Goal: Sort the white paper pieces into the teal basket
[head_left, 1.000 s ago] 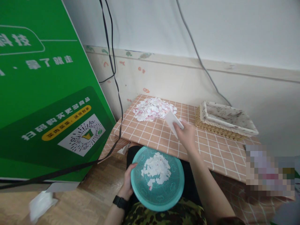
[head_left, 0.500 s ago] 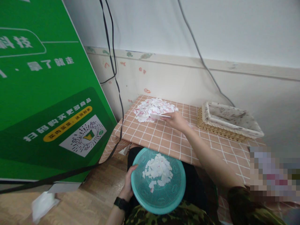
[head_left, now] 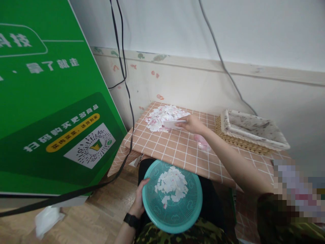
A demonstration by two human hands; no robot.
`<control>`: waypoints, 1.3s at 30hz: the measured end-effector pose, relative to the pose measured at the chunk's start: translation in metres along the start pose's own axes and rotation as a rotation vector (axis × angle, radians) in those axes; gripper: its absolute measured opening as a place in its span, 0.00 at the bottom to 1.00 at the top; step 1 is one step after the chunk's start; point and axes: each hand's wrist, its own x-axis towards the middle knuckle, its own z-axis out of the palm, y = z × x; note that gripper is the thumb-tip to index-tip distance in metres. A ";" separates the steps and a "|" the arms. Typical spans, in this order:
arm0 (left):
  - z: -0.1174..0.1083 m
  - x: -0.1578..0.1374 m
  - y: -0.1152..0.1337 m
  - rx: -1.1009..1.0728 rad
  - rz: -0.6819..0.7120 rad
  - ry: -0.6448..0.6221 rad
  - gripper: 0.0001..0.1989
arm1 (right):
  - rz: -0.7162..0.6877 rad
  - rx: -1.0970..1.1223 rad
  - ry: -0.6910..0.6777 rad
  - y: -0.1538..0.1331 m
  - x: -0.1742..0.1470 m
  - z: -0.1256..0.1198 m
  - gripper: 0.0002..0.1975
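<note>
Head | white piece [head_left: 169, 124]: in right fingers [head_left: 183, 124] | scraps [head_left: 164, 114] (piled): just left

Paper scraps [head_left: 157, 118] on table [head_left: 172, 145] — basket [head_left: 250, 144] right of them — colander [head_left: 172, 228] before table, more scraps [head_left: 172, 183] inside.

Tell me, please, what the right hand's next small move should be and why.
I would probably have the right hand ease the flat white piece slightly into the pile of paper scraps: its free end is at the pile's near right side, and the left hand holds the teal basket by its rim in front of the table, with a smaller heap of scraps inside.
</note>
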 end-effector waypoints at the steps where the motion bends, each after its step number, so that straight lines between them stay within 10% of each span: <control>1: 0.001 -0.001 0.000 -0.002 0.008 0.008 0.09 | 0.005 -0.011 -0.019 0.000 0.000 -0.004 0.12; 39: 0.004 0.000 0.001 -0.046 0.011 0.058 0.08 | 0.040 0.173 0.102 0.021 -0.030 0.012 0.16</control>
